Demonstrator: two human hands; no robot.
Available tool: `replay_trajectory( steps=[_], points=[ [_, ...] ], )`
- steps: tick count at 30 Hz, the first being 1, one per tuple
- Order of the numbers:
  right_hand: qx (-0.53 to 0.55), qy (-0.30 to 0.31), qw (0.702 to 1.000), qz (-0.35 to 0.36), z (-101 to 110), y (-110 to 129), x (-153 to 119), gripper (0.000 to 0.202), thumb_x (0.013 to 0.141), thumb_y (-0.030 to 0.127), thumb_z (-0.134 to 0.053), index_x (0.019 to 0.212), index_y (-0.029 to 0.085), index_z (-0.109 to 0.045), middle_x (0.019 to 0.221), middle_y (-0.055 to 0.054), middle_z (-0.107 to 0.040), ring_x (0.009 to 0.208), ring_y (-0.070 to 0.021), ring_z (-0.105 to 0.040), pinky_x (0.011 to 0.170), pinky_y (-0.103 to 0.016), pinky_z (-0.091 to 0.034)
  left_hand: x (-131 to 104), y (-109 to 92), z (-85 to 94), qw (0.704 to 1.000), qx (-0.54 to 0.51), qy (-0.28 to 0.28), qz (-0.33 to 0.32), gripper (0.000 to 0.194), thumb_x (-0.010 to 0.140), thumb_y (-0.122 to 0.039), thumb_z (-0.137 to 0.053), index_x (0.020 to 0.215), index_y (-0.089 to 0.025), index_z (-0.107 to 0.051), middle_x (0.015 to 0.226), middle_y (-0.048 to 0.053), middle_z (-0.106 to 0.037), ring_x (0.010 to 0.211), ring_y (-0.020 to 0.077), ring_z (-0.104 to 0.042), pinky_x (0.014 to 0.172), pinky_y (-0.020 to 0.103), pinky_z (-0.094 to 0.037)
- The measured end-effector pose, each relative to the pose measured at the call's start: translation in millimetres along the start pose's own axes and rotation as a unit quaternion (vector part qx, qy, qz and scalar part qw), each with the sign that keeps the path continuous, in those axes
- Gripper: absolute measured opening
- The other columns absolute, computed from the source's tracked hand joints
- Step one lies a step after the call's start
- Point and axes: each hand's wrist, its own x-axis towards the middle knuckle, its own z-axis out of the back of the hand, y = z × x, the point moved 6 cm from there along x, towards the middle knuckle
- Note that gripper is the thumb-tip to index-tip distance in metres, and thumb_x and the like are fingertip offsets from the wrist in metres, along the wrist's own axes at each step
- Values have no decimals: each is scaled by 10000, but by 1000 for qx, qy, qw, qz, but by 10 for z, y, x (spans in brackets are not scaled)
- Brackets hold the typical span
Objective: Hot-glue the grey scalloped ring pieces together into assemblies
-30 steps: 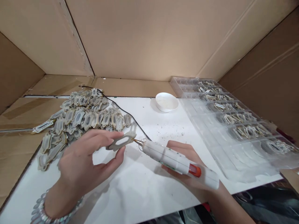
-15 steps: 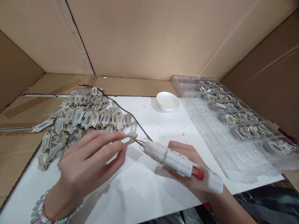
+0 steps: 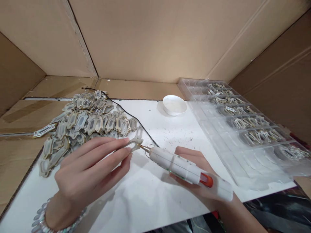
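My left hand [image 3: 94, 168] pinches a small pale grey ornate frame [image 3: 135, 144] between thumb and fingers, above the white board. My right hand [image 3: 194, 166] is closed around a white pen-shaped tool [image 3: 177, 163] with an orange-red slider and a pointed gold-coloured metal tip. The tip is at the frame's right end and appears to touch it; any small gap cannot be made out. Beyond my left hand is a heap of similar grey frames [image 3: 92, 123], some with white patterned faces. My left palm and the fingers under the tool are partly hidden.
A shallow white dish [image 3: 174, 105] stands behind my right hand. On the right, a clear compartment tray [image 3: 218, 142] holds pale frames in several sections. A black cable [image 3: 131, 115] crosses the white board [image 3: 136, 200]. Cardboard walls [image 3: 141, 38] surround the work area.
The back of my left hand has shifted slightly left, its fingertips still on the frame. The tool and my right hand have barely moved.
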Motion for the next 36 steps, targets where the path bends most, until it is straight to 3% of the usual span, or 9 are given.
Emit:
replay_trajectory(
  steps=[10, 15, 17, 27, 36],
  points=[
    [8, 1, 1000, -2, -16, -16, 12, 250, 813, 121, -621, 671, 201, -432, 714, 34, -463, 591, -92, -439, 518, -226, -303, -83, -47, -22, 996, 30, 25, -82, 96, 845, -127, -726, 937, -144, -708, 930, 104, -795, 801, 230, -751, 751, 340, -633],
    [4, 0, 1000, -4, -7, 2, 25, 235, 825, 123, -600, 662, 199, -448, 708, 34, -460, 576, -90, -433, 508, -227, -305, -57, -108, 30, 996, 51, -12, -73, 142, 791, -72, -761, 888, -166, -715, 894, 97, -795, 779, 226, -749, 803, 330, -632],
    [5, 2, 1000, -6, -10, 3, 28, 241, 839, 141, -604, 662, 200, -451, 706, 35, -457, 577, -93, -431, 509, -230, -304, -69, -104, 11, 997, 50, -3, -64, 162, 780, -66, -772, 898, -164, -723, 913, 105, -794, 810, 231, -751, 832, 324, -631],
    [-1, -3, 1000, -5, -32, -8, 35, 283, 804, 79, -596, 649, 194, -390, 701, 48, -419, 567, -75, -399, 505, -216, -274, -188, -70, -26, 992, 47, -60, -96, 186, 743, -33, -798, 880, -136, -728, 908, 114, -794, 817, 229, -747, 855, 317, -632],
    [7, -6, 1000, -12, -31, -18, 26, 269, 809, 74, -593, 657, 192, -405, 700, 42, -429, 576, -73, -419, 512, -202, -293, -157, -93, -24, 994, 45, -44, -89, 195, 732, -15, -796, 870, -131, -722, 910, 126, -792, 816, 250, -747, 830, 346, -643]
  ],
)
